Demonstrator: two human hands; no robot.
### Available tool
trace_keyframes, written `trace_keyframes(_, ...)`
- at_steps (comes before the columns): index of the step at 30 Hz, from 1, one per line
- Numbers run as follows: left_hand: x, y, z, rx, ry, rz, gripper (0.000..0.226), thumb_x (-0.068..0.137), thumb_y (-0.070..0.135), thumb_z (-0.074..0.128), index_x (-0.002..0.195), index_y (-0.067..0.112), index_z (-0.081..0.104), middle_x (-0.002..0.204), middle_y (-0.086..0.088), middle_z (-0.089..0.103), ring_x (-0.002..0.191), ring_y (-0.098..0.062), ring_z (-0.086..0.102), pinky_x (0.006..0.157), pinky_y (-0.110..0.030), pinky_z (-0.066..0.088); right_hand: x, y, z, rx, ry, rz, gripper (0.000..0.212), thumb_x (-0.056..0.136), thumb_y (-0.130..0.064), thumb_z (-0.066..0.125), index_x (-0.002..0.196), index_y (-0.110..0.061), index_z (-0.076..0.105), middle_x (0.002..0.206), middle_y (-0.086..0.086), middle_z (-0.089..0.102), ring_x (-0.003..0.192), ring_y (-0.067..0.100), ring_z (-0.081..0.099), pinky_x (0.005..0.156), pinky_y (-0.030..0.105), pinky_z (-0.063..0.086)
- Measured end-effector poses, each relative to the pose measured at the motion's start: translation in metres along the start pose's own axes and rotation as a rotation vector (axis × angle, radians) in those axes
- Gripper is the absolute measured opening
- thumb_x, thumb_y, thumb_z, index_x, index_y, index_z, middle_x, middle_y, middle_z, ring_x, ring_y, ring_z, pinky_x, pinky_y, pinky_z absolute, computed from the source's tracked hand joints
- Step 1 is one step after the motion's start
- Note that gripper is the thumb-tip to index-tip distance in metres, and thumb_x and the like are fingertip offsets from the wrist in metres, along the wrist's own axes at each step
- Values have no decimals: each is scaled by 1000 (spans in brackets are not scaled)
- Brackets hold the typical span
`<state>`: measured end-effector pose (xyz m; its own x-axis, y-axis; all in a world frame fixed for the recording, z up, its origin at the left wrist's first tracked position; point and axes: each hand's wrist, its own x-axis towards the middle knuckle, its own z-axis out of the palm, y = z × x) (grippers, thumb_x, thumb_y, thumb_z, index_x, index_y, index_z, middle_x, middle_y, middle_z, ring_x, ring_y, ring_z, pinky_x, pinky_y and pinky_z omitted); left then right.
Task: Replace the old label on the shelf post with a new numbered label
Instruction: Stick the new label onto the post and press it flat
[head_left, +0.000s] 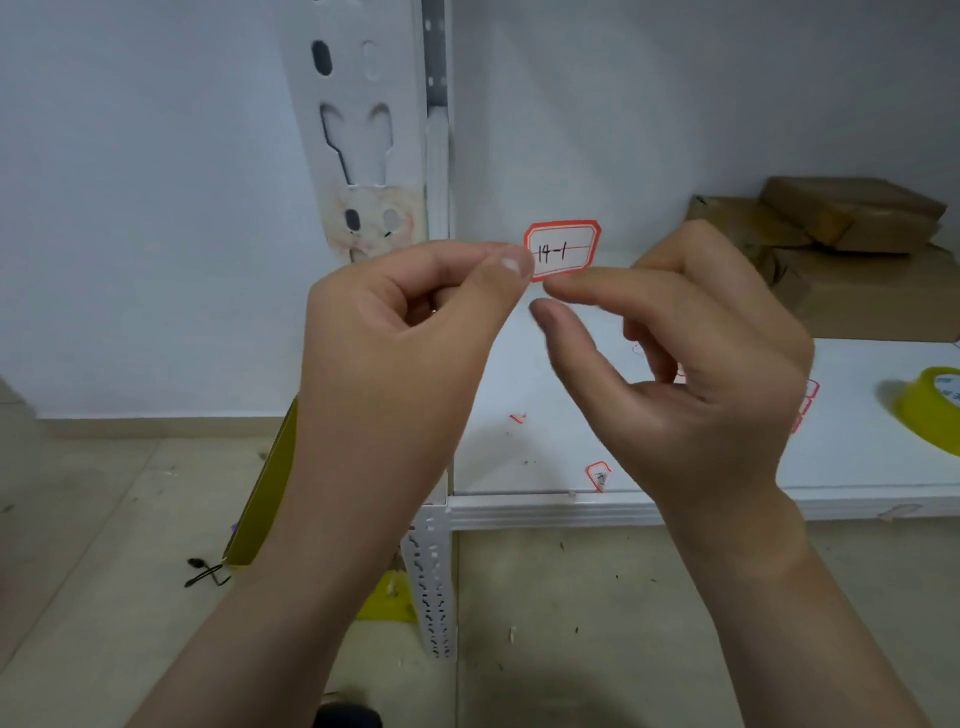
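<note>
The new label, red-bordered and marked "14-1", is held up in the air in front of the shelf, just right of the shelf post. The left hand has its grip clamped on the label's left edge, thumb and forefinger pinched tight. The right hand sits just below the label's lower corner, forefinger tip touching or nearly touching it, thumb apart beneath; that grip looks open, as if picking at the backing.

On the post, a stained patch of residue shows where the old label seems to have come off. To do this step well, I'd say peel the backing cleanly, keep fingers off the adhesive, then square the label over that patch and press from one edge across.

Both forearms rise from below, wrists bent inward, hands nearly meeting. Label scraps lie on the shelf board, a tape roll at far right.
</note>
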<state>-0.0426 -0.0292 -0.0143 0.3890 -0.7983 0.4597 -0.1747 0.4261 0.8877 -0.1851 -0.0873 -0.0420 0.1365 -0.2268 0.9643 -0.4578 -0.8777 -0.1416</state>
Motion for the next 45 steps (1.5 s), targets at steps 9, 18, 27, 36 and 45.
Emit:
trace_keyframes(9,-2,4,-16,83,31,68,19,91,15,70,74,21,77,63,-32,40,45,-20,34,43,-25,31,16,-16,9,295,-27,477,12,93,-17,78,88,-26,73,77,12,63,66,19,55,58,24,43)
trace_keyframes(18,-1,7,-32,140,62,88,18,92,13,69,76,21,75,66,-34,44,46,-19,36,41,-20,31,22,-31,21,435,-113,635,8,91,-19,80,89,-26,78,81,16,64,55,23,48,51,19,38)
trace_keyframes(27,10,-2,-55,145,118,68,20,92,16,69,75,22,77,64,-28,42,47,-16,34,43,-23,29,26,-43,39,492,-113,672,14,90,-12,79,79,-21,77,82,13,66,56,15,46,52,20,37)
trace_keyframes(36,20,-9,-68,171,175,114,18,90,24,74,79,38,74,59,-17,48,46,-9,38,42,-20,33,34,-55,52,523,-131,720,20,90,-17,81,75,-29,75,65,2,55,44,9,39,47,13,34)
trace_keyframes(45,20,-8,-68,171,188,130,15,89,26,76,82,40,74,65,-18,57,47,-8,38,44,-21,37,42,-57,52,401,-138,626,23,89,-23,79,74,-37,70,64,-7,57,48,24,52,48,20,42)
